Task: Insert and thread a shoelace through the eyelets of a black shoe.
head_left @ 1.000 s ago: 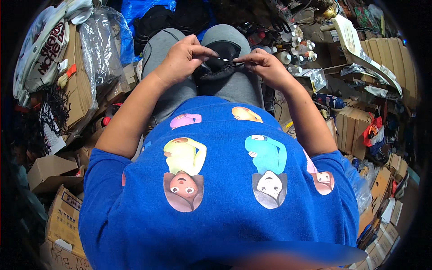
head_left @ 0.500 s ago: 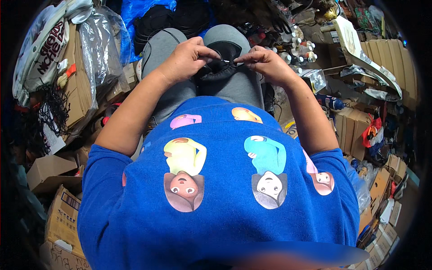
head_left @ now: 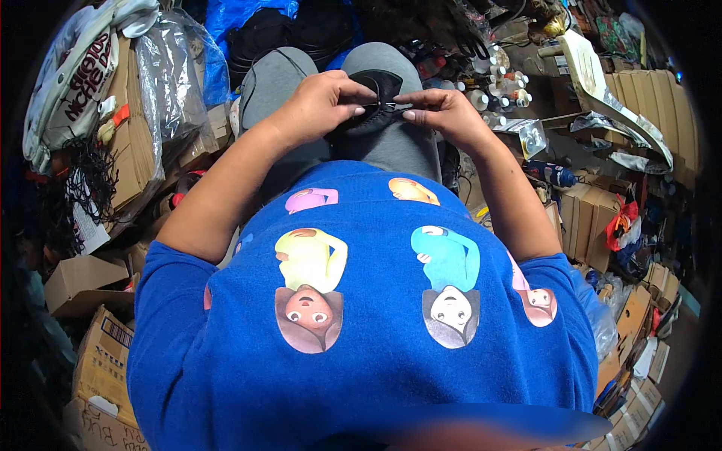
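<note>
Across my grey-clad knees lies a black piece of footwear-like material (head_left: 376,80) with a rounded flap and a gathered, stitched-looking edge; its exact kind is unclear. My left hand (head_left: 323,105) is over its left side, thumb and forefinger pinching a thin black cord (head_left: 373,104). From the right, my right hand (head_left: 445,111) pinches a dark strand of it between thumb and forefinger, close to the left fingertips. Where the strands meet between the hands is too small to make out. A loose black cord (head_left: 254,69) trails over my left knee.
Flattened cardboard (head_left: 129,128), clear plastic wrap (head_left: 171,75) and a white printed bag (head_left: 79,83) crowd the left. At the right stand several small bottles (head_left: 519,98), a white curved frame (head_left: 590,75) and cardboard boxes (head_left: 590,218). Black padded items (head_left: 259,34) lie beyond my knees.
Both hands have shifted slightly. My right thumb now shows below the forefinger, gripping a dark strand, and the small white glint between the hands is gone.
</note>
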The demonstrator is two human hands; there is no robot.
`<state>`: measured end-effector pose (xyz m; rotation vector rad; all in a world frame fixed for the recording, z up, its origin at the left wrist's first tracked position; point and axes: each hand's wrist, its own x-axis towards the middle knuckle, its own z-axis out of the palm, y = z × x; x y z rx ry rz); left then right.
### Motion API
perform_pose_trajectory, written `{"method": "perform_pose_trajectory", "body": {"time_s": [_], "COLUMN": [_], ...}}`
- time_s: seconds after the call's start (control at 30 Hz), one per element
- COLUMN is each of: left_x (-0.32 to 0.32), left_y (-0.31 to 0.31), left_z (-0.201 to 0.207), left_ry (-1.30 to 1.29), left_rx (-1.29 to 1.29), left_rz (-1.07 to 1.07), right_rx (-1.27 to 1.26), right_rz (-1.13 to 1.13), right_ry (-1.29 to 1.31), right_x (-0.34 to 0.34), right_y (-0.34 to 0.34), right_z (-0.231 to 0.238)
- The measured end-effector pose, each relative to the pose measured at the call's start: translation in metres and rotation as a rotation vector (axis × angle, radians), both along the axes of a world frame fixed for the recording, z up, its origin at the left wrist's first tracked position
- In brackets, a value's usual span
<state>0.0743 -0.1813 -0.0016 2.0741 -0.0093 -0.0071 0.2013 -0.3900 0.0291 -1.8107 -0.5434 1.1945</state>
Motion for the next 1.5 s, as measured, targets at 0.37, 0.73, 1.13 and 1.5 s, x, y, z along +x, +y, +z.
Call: {"method": "perform_pose_trajectory", "body": {"time_s": [0.37, 0.73, 1.13, 1.5], "left_x": [0.017, 0.004, 0.022, 0.006], "left_y": [-0.016, 0.003, -0.004, 0.011], "left_z": [-0.017, 0.009, 0.021, 0.018], "left_ry": [0.185, 0.008, -0.006, -0.061], "left_rx": [-0.421, 0.121, 0.264, 0.319], "left_rz": [0.076, 0.004, -0.233, -0.278], "right_rx": [-0.044, 0.171, 0.067, -0.084], "right_rz": [-0.018, -0.073, -0.052, 0.743], "right_ry": [-0.187, -0.079, -0.917, -1.256], "right_x": [-0.006, 0.003, 0.030, -0.010], "right_y": [0.015, -0.017, -0.024, 0.024], "right_z": [-0.005, -0.024, 0.028, 0.025]}}
